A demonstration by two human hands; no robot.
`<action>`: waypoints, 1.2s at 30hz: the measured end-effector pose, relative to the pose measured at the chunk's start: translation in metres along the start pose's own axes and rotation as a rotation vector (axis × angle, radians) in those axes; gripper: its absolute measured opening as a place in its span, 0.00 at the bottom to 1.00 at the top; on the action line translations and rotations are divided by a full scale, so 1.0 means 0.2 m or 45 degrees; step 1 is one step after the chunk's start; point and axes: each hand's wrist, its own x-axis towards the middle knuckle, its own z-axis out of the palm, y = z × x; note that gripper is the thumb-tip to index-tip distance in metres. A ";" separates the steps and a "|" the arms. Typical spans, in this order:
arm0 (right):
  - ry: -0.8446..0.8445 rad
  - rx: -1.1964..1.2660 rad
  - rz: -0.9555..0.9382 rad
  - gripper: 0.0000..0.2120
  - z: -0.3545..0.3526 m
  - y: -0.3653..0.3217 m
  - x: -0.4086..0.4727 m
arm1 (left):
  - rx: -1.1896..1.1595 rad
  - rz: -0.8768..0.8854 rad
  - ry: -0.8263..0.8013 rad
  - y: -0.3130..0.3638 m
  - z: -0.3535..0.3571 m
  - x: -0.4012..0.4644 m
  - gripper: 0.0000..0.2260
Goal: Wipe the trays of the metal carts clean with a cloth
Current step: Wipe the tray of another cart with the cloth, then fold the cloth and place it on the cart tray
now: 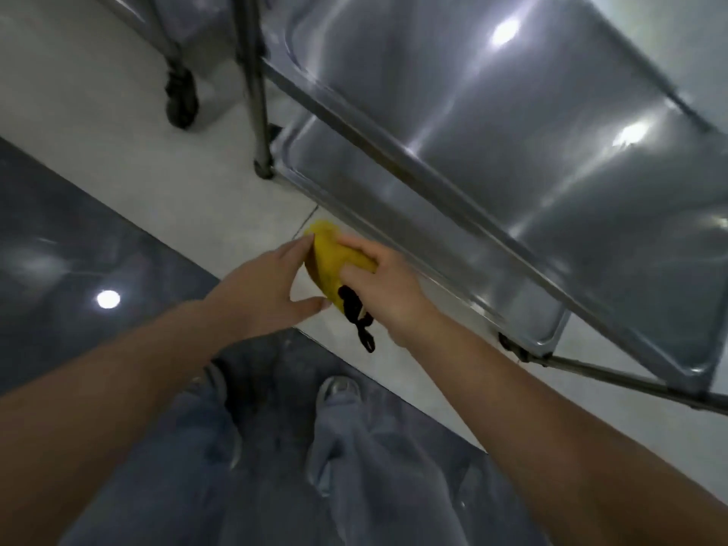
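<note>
A bunched yellow cloth (329, 258) with a black patch or loop hanging from it is held in front of me, above the floor. My right hand (384, 287) grips it from the right, fingers wrapped over it. My left hand (272, 285) touches its left side with fingertips and thumb spread around it. To the right stands a metal cart: its shiny upper tray (512, 92) is level with my hands, and a lower tray (453, 238) lies under it, close to the cloth.
A second cart's leg and black castor wheel (181, 96) stand at the upper left, beside an upright cart post (256, 92). The floor is pale tile with a dark glossy strip (78, 250). My legs and shoes (338, 388) are below my hands.
</note>
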 end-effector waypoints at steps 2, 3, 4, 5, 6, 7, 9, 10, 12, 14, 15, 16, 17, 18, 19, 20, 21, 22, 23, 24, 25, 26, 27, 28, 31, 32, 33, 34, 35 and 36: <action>-0.075 0.004 -0.042 0.22 0.01 -0.29 -0.17 | -0.031 -0.051 0.023 0.12 -0.27 -0.20 0.46; -0.099 0.002 -0.063 0.22 0.01 -0.44 -0.26 | -0.057 -0.084 0.034 0.18 -0.41 -0.30 0.48; -0.120 -0.006 -0.087 0.22 0.00 -0.60 -0.35 | -0.092 -0.117 0.055 0.24 -0.54 -0.40 0.50; -0.145 -0.016 -0.118 0.22 0.00 -0.76 -0.43 | -0.127 -0.143 0.078 0.31 -0.68 -0.49 0.52; -0.171 -0.031 -0.147 0.21 0.00 -0.92 -0.51 | -0.161 -0.157 0.106 0.36 -0.81 -0.58 0.53; -0.192 -0.049 -0.170 0.21 0.00 -1.06 -0.58 | -0.194 -0.161 0.138 0.42 -0.94 -0.67 0.53; -0.202 -0.063 -0.203 0.19 0.00 -1.34 -0.72 | -0.261 -0.144 0.209 0.53 -1.18 -0.82 0.53; -0.191 -0.049 -0.219 0.18 0.00 -1.47 -0.77 | -0.296 -0.123 0.244 0.57 -1.30 -0.89 0.52; -0.154 0.034 -0.230 0.15 0.01 -1.70 -0.88 | -0.345 -0.074 0.306 0.65 -1.51 -1.01 0.50; -0.114 0.141 -0.231 0.12 0.03 -1.92 -0.98 | -0.369 -0.042 0.362 0.72 -1.70 -1.12 0.47; -0.092 0.182 -0.238 0.10 0.05 -2.03 -1.01 | -0.382 -0.030 0.396 0.75 -1.78 -1.16 0.47; -0.071 0.217 -0.249 0.08 0.06 -2.13 -1.04 | -0.385 -0.018 0.432 0.77 -1.87 -1.20 0.46; -0.052 0.248 -0.265 0.07 0.08 -2.22 -1.07 | -0.370 -0.008 0.469 0.79 -1.96 -1.23 0.46; -0.043 0.284 -0.287 0.07 0.09 -2.32 -1.09 | -0.339 0.006 0.507 0.82 -2.05 -1.26 0.46; -0.050 0.327 -0.307 0.07 0.11 -2.41 -1.11 | -0.310 0.023 0.545 0.84 -2.15 -1.29 0.46; -0.068 0.374 -0.319 0.06 0.12 -2.51 -1.13 | -0.291 0.033 0.576 0.87 -2.25 -1.32 0.46; -0.097 0.421 -0.327 0.06 0.13 -2.60 -1.15 | -0.288 0.044 0.600 0.89 -2.34 -1.34 0.43; -0.139 0.471 -0.344 0.07 0.14 -2.69 -1.16 | -0.314 0.076 0.622 0.92 -2.43 -1.36 0.36; -0.189 0.517 -0.376 0.08 0.14 -2.78 -1.17 | -0.361 0.137 0.640 0.95 -2.52 -1.38 0.26; -0.236 0.545 -0.420 0.11 0.15 -2.86 -1.18 | -0.411 0.210 0.656 0.97 -2.61 -1.39 0.20; -0.271 0.540 -0.467 0.15 0.15 -2.93 -1.18 | -0.451 0.266 0.669 0.99 -2.69 -1.39 0.14; -0.290 0.512 -0.514 0.18 0.14 -3.00 -1.17 | -0.478 0.278 0.681 1.00 -2.78 -1.39 0.11; -0.297 0.475 -0.557 0.18 0.14 -3.06 -1.16 | -0.498 0.258 0.706 1.00 -2.86 -1.38 0.10; -0.302 0.442 -0.595 0.16 0.13 -3.12 -1.14 | -0.519 0.208 0.746 0.98 -2.94 -1.36 0.10; -0.353 0.361 -0.700 0.14 0.11 -3.29 -1.03 | -0.428 0.006 0.974 0.93 -3.18 -1.30 0.11; -0.370 0.324 -0.746 0.13 0.11 -3.34 -0.98 | -0.381 -0.026 1.026 0.91 -3.26 -1.27 0.10; -0.369 0.277 -0.788 0.13 0.11 -3.39 -0.91 | -0.360 -0.046 1.053 0.90 -3.34 -1.24 0.10; -0.358 0.230 -0.820 0.12 0.11 -3.45 -0.84 | -0.361 -0.067 1.057 0.89 -3.41 -1.21 0.10; -0.353 0.194 -0.842 0.11 0.11 -3.51 -0.77 | -0.373 -0.099 1.050 0.87 -3.50 -1.16 0.10; -0.357 0.169 -0.859 0.11 0.12 -3.57 -0.69 | -0.389 -0.145 1.031 0.85 -3.58 -1.12 0.08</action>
